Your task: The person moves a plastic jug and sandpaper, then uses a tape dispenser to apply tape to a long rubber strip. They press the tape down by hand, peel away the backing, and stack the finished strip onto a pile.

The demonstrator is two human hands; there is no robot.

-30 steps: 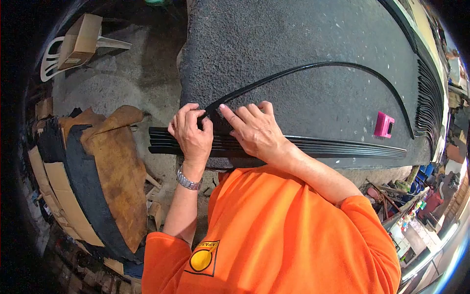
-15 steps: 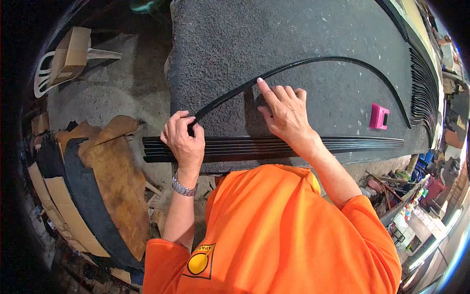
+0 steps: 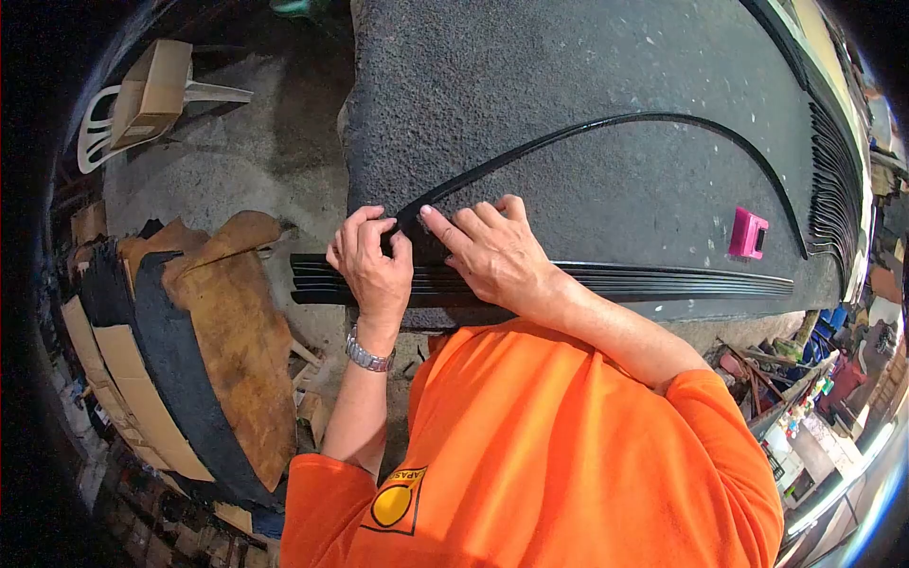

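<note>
A long, thin, glossy black strip (image 3: 544, 142) arches over the dark, rough worktop (image 3: 530, 57), its far end bending down at the right. My left hand (image 3: 372, 260), with a metal watch on its wrist, grips the strip's near end between thumb and fingers. Close beside it is my right hand (image 3: 497, 251), index finger stretched to the strip and the others apart and bent; its palm side is hidden. Under both hands, several straight black strips (image 3: 663, 278) lie side by side along the worktop's front edge.
A pink block with a dark opening (image 3: 747, 233) sits on the worktop's right. Many black strips (image 3: 833, 180) are stacked along the right edge. To the left stand brown and black sheets (image 3: 232, 350), and a cardboard box (image 3: 151, 90) on a white chair (image 3: 95, 133).
My right hand has moved left and down along the strip, close to my left hand. My left hand keeps its grip on the end. The whole view has shifted slightly.
</note>
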